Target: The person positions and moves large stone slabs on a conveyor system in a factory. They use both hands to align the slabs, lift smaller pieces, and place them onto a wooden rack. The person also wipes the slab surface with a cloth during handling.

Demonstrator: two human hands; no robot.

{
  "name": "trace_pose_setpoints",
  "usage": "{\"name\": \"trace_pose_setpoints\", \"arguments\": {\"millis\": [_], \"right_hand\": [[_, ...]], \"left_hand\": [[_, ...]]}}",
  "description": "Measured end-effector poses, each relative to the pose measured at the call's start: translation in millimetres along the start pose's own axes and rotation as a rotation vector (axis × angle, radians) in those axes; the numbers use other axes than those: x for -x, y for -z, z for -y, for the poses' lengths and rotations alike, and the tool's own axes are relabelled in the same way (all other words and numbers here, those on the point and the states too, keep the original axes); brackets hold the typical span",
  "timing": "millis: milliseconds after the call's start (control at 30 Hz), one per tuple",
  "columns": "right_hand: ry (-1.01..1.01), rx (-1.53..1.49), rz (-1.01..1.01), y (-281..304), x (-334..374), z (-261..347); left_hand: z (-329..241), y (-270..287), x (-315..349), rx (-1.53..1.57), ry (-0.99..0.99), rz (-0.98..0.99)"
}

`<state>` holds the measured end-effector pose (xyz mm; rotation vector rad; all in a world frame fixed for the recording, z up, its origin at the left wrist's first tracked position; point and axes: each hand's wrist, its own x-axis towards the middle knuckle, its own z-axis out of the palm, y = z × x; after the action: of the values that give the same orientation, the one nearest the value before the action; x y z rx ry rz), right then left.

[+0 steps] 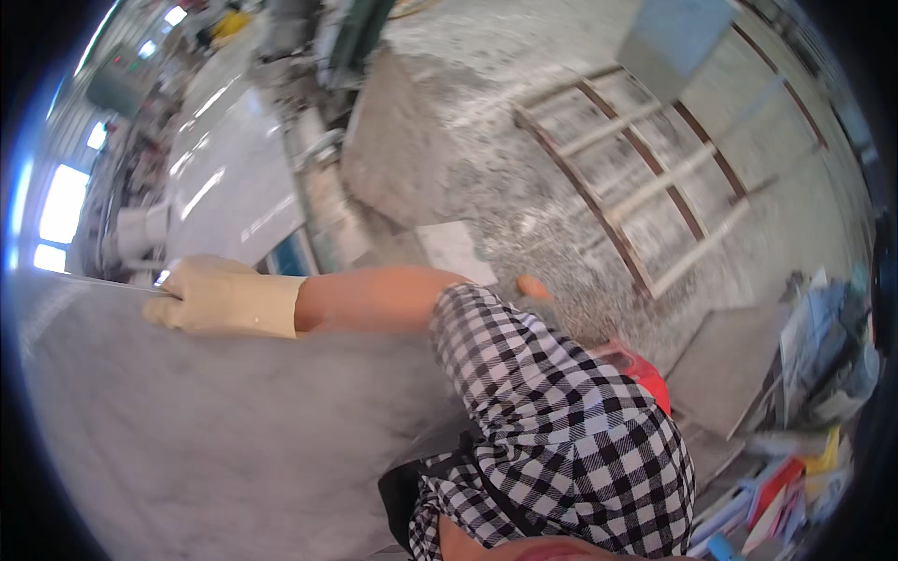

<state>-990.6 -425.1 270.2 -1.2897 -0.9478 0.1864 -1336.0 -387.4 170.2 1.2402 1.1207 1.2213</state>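
Slab: a broad grey slab (243,439), cloudy with darker smears, spreads under the person's arm; its surface has a dull sheen.
Right hand: the person's right hand (220,297), in a cream glove, is at the slab's far edge; a bare forearm and a checked sleeve (505,346) lead back from it over the slab.
Grip: the fingers bend at the slab's edge, but blur hides the tips; whether they clasp it or merely rest there, one cannot tell.
Left hand: out of view, its hold unknown.
Beyond the slab: a pale glossy sheet (229,173) stretches away, catching streaks of light, with a white drum-like thing (140,230) on its left; farther off, bright windows (64,204) line the wall.
Floor: the grey, patchy floor (510,201) lies to the right of the slab and looks wet in places.
Right of the slab: a brown board (393,145) leans beside the pale sheet, and a white tile (456,251) lies near its foot.
Farther right: a barred frame (645,178), with a blue panel (678,42) at its far end; the floor shows between its bars and in the strip between it and the slab.
Far right edge: a grey board (730,365) and a heap of scraps (776,500), well apart from the slab.
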Motion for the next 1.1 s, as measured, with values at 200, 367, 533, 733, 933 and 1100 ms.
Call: {"name": "trace_pose_setpoints", "arguments": {"millis": [200,367,533,733,933,1100], "right_hand": [[0.006,-0.185,-0.294,193,42,37],[-0.014,0.101,-0.704,358,63,29],[-0.148,-0.043,-0.825,491,103,-16],[-0.116,0.611,-1.006,638,137,-154],[-0.440,0.914,-0.919,724,169,-233],[-0.397,-0.554,-1.511,758,161,-243]], "left_hand": [[31,-145,48,-0.044,0.136,0.342],[43,-289,108,-0.109,0.243,0.636],[42,-423,158,-0.154,0.287,0.876],[75,-582,196,-0.190,0.349,1.139],[107,-743,193,-0.245,0.476,1.224],[128,-830,198,-0.254,0.565,1.202]]}}
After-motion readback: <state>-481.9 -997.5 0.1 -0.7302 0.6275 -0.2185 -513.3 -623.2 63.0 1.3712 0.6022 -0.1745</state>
